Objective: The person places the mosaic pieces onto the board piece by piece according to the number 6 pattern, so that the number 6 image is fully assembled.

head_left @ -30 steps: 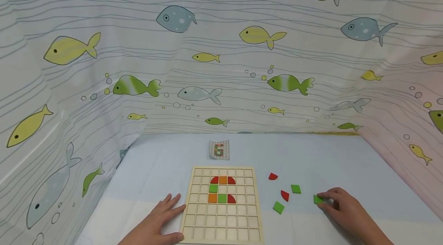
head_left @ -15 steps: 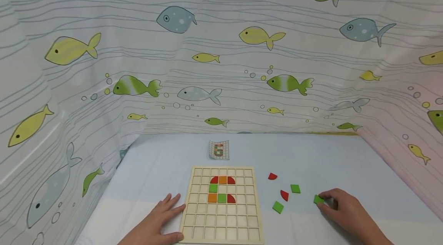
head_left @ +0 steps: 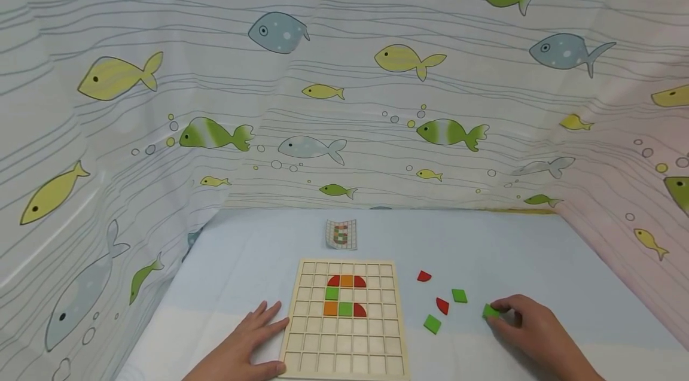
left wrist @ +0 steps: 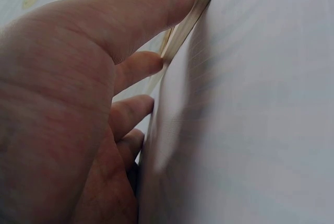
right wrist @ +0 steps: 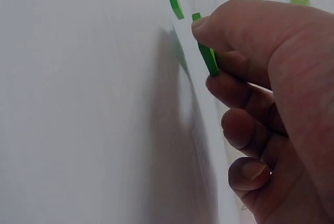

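Tabletop (head_left: 242,276) carries a wooden grid board (head_left: 345,344). Left hand (head_left: 244,339) spread, touching the board's left edge; right hand (head_left: 530,324), well apart from it, pinches a green square tile (head_left: 489,311). Pattern card (head_left: 341,234) just behind board, too small to read exactly. Seven seated tiles (head_left: 347,281) in the grid: likely past halfway. Unplaced, right of board: held tile, two loose green squares (head_left: 432,324), two red quarter-circles (head_left: 424,276).

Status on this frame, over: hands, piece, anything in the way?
Right hand pinching flat green tile. Left hand touching left edge of pale wooden grid board. Between tile and board: loose red quarter-circle tiles, green square tiles.
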### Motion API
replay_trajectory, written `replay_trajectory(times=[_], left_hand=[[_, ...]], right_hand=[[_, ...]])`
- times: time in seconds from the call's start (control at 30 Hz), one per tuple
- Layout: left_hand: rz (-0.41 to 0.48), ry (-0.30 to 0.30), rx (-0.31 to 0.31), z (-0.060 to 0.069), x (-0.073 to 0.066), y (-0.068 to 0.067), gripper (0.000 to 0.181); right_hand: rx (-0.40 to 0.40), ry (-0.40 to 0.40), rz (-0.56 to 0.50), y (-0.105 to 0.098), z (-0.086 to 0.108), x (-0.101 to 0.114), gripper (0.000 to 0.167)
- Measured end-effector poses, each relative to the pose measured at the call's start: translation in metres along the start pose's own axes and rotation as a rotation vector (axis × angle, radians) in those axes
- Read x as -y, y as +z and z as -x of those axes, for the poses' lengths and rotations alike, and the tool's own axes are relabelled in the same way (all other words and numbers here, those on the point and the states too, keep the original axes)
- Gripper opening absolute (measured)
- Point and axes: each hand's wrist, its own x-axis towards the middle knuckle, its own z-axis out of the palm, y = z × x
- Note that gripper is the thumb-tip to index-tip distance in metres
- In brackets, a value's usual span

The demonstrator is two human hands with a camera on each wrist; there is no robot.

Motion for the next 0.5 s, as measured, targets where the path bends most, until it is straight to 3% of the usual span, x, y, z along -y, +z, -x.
replay_trajectory(times=[0.23,0.5], left_hand=[[0.02,-0.023,0.018,0.002,-0.001,-0.001,0.069],[0.059,-0.036,0.037,0.001,0.0,-0.001,0.069]], right_hand=[[-0.003,-0.029,-0.016,0.003,-0.003,0.019,0.025],[0.003,-0.157,-0.058,0.005,-0.007,0.042,0.022]])
